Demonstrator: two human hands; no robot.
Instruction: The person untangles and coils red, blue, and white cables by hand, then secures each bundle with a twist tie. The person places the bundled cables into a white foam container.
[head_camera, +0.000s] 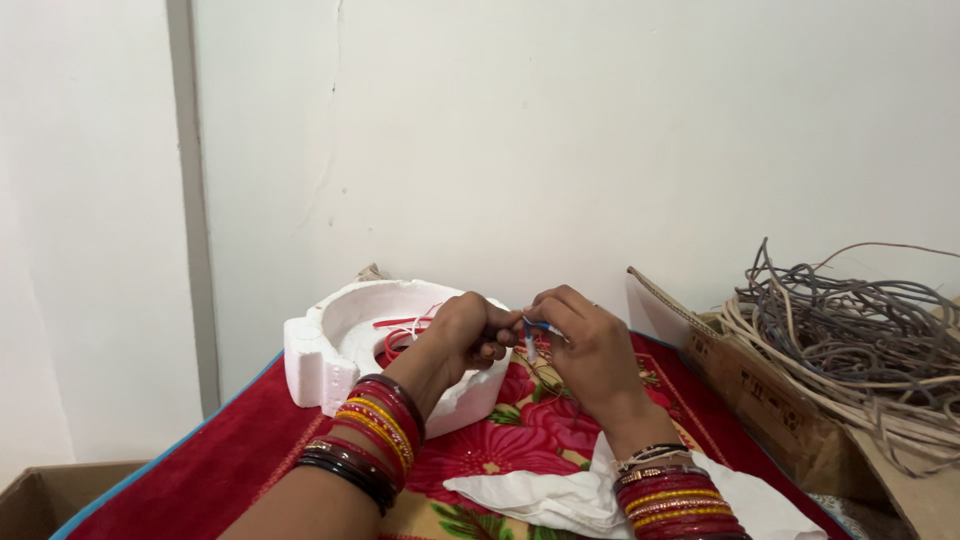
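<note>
My left hand and my right hand meet in front of me, fingertips together around a small blue and white piece; thin wire ends seem to hang from it. Which hand carries the grip I cannot tell exactly; both pinch it. Just behind my left hand sits a white foam block with a round hollow, and red and white wires lie in it. Both wrists wear several red, gold and dark bangles.
A red cloth with a flower print covers the surface. A white cloth lies under my right wrist. At the right, a cardboard box holds a tangle of grey and beige cables. A white wall stands close behind.
</note>
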